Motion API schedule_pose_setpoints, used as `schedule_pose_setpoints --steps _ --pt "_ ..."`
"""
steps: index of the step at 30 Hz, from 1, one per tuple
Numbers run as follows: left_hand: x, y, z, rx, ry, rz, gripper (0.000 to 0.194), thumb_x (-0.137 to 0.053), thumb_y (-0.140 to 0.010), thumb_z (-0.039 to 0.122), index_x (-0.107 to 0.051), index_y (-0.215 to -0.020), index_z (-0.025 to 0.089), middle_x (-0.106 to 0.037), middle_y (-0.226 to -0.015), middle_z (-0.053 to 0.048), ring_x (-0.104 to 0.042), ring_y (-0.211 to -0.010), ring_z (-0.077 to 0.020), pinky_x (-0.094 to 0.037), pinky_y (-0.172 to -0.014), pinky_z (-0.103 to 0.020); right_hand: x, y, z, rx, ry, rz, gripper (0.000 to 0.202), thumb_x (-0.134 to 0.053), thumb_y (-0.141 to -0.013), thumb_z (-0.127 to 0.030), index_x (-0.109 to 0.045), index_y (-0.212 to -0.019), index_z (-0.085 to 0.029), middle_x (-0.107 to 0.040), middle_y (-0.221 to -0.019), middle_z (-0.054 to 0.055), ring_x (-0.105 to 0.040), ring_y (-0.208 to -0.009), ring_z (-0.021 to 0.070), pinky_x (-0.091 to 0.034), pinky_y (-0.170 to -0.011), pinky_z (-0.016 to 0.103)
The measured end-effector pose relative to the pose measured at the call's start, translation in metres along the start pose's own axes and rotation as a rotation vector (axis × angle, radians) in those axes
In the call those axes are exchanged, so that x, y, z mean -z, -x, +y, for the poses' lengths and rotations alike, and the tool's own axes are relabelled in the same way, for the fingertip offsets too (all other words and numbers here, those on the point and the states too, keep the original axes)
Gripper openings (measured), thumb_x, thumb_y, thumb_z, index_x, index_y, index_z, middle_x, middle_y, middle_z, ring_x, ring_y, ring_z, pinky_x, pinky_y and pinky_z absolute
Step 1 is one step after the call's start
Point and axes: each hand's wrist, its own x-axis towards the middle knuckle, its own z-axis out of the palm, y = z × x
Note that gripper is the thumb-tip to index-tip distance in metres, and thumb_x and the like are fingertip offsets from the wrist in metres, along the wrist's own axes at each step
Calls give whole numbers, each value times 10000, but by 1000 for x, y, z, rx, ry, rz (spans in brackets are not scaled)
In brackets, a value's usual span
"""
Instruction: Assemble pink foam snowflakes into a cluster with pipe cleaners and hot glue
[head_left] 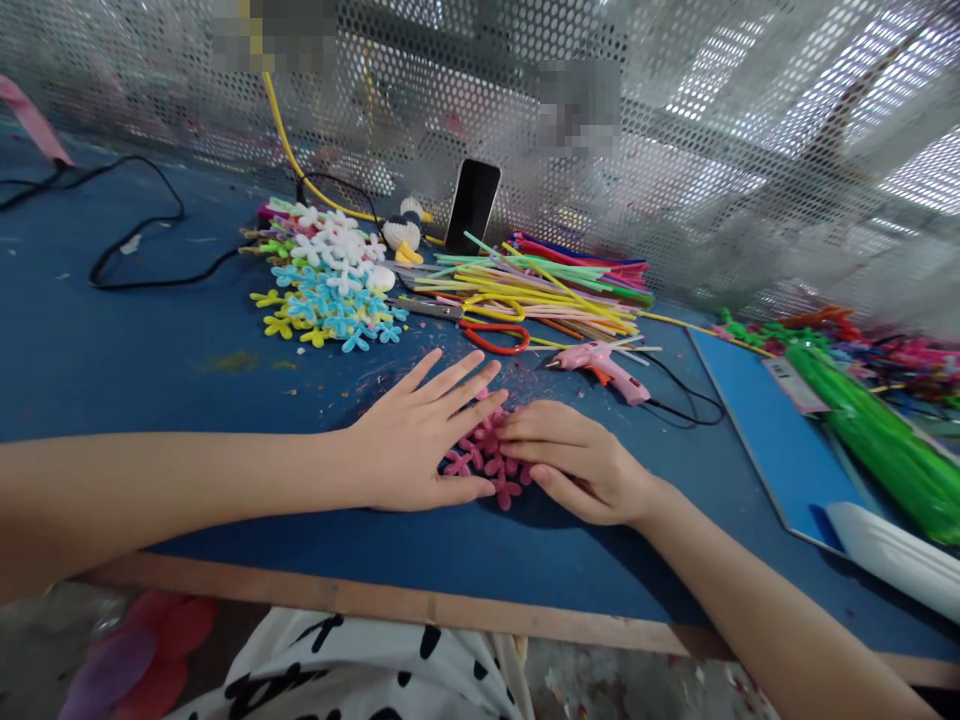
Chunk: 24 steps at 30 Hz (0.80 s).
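Observation:
A small pile of dark pink fuzzy pipe-cleaner flowers (504, 488) lies on the blue tabletop close to the front edge. My left hand (420, 440) is over its left side, palm down, fingers spread and thumb beside the petals. From the right, my right hand (581, 460) has its fingers together and bent over the flowers, with the thumb below; its fingertips partly cover the pile. Just beyond my hands are scissors (495, 337) with yellow and red handles and a pink glue gun (600, 368), both lying on the table.
White, blue and yellow fuzzy flowers (330, 280) are heaped at the back left. Loose pipe cleaners (540, 285) in several colours lie behind the scissors, near an upright phone (472, 205). At right are a blue board (757, 430), a green bundle (877, 440) and a white object (892, 560).

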Motion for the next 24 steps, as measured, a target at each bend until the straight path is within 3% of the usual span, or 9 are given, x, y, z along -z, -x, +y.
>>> schedule_pose_setpoints --steps 3,6,8,14,20,24 --pt "2 1 0 -84 46 47 688 -501 -960 556 -490 -1455 78 -448 -1562 -182 -326 -1505 -322 -132 -1260 -539 0 2 -1 -30 4 3 274 -523 -957 -159 -694 -1167 -115 -751 -1094 160 -670 -1150 239 -506 -1053 438" --pt "5 1 1 -178 79 123 466 -515 -978 432 -645 -1292 113 -670 -1349 -132 -475 -1411 -295 -178 -1260 -508 1 2 -1 -41 2 -8 252 -527 -950 -146 -699 -1134 -125 -749 -1070 157 -675 -1120 240 -527 -1025 439" --pt "6 0 2 -197 85 149 366 -535 -973 393 -713 -1166 137 -743 -1214 -103 -531 -1357 -299 -235 -1239 -515 1 0 -1 -39 12 -22 241 -528 -950 -141 -698 -1121 -131 -753 -1053 148 -681 -1097 237 -538 -1007 441" --pt "5 -1 1 -200 98 139 296 -535 -971 359 -741 -1027 155 -777 -1091 -78 -594 -1275 -297 -354 -1168 -501 0 -4 -3 -33 61 -13 230 -541 -936 -110 -703 -1098 -133 -774 -999 121 -690 -1058 232 -549 -982 429" --pt "4 -1 1 -224 96 208 304 -526 -981 344 -739 -1060 142 -768 -1145 -73 -661 -1161 -243 -411 -1107 -420 -2 1 -1 6 79 11 263 -545 -917 -92 -691 -1135 -103 -762 -1047 154 -681 -1104 243 -557 -988 428" --pt "3 -1 1 -210 92 203 295 -530 -982 344 -740 -1031 143 -780 -1087 -60 -676 -1106 -238 -438 -1062 -415 -2 4 1 1 163 29 251 -559 -901 -100 -701 -1104 -144 -766 -1035 124 -681 -1066 248 -559 -941 447"
